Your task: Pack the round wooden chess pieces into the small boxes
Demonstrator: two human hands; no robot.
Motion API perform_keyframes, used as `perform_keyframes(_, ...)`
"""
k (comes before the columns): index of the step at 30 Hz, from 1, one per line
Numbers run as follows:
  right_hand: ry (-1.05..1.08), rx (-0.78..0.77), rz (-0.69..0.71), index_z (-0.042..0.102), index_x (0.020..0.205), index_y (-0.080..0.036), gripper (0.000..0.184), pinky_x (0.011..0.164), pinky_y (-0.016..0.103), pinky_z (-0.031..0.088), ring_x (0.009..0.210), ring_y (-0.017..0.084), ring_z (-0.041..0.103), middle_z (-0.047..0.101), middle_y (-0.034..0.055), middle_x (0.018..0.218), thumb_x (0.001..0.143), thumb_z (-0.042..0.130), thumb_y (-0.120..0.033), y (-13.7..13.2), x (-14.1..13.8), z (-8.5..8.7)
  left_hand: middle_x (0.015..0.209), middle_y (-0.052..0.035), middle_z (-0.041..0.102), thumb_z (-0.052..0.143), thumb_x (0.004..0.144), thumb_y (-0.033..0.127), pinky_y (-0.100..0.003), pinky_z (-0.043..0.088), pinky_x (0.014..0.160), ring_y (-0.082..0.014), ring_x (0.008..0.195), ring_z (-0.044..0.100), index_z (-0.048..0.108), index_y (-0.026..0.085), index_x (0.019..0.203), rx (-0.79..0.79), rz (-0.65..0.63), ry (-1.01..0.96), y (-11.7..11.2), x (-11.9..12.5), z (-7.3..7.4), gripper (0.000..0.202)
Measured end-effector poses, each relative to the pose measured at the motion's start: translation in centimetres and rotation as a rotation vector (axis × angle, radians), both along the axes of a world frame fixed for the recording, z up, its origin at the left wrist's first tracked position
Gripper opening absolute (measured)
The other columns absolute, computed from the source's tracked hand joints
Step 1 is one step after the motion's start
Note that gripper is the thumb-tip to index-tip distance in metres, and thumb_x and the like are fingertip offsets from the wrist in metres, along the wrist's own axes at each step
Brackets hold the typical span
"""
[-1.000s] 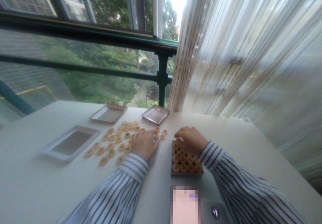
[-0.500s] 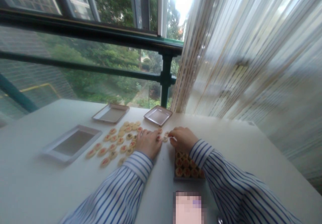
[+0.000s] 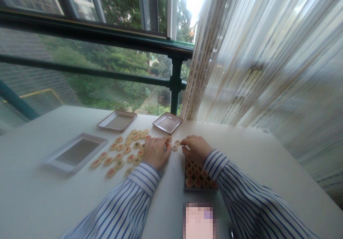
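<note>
Round wooden xiangqi pieces [image 3: 128, 149] with red or dark characters lie loose on the white table, left of centre. My left hand [image 3: 156, 151] is low over the right edge of this group, its index finger and thumb curved round one piece [image 3: 168, 145]; its other fingertips are partly hidden. Facing it, my right hand [image 3: 197, 148] has curled fingers with a gap to the thumb. Its fingertips are beside two small pieces [image 3: 175, 147], and nothing shows in its grip. Under my right wrist is a dark box [image 3: 200, 189] of pieces in rows, partly covered by the sleeve.
An oblong tray [image 3: 55, 164] lies at the left. Two smaller trays, one at back left [image 3: 128, 127] and one at back centre [image 3: 169, 130], stand near the table's far edge. A pixelated pinkish patch [image 3: 199, 223] is at the front. A string curtain [image 3: 241, 71] hangs at the right.
My right fingertips have come slightly away from the two small pieces between the hands. My left hand has barely shifted, and the whole view has slid a little.
</note>
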State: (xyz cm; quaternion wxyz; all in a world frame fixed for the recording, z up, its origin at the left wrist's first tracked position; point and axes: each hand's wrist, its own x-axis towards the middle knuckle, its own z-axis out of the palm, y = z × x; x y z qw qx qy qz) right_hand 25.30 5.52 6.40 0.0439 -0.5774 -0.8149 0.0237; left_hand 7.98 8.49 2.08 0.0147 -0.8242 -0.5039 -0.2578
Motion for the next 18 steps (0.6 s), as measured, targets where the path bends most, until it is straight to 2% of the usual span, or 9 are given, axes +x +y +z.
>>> perform_keyframes(10, 0.090, 0.041, -0.046, 0.061, 0.097, -0.020, 0.026, 0.077, 0.027, 0.037, 0.085, 0.016, 0.054, 0.063, 0.0060, 0.091, 0.080, 0.043, -0.026, -2.1, 1.9, 0.5, 0.087, -0.0064, 0.064, 0.049, 0.074, 0.030, -0.038, 0.036, 0.085, -0.0224, 0.085, 0.055, 0.058, 0.017, 0.097, 0.051, -0.091, -0.117, -2.4, 0.8, 2.0, 0.028)
perform_keyframes(18, 0.254, 0.120, -0.079, 0.063, 0.094, -0.018, 0.022, 0.074, 0.025, 0.038, 0.079, 0.014, 0.055, 0.064, 0.0051, 0.086, 0.078, 0.047, -0.022, -4.8, 3.5, 0.8, 0.085, -0.0042, 0.063, 0.051, 0.074, 0.027, -0.040, 0.036, 0.086, -0.0211, 0.083, 0.054, 0.056, 0.017, 0.095, 0.090, -0.170, -0.200, -4.7, 2.3, 2.4, 0.023)
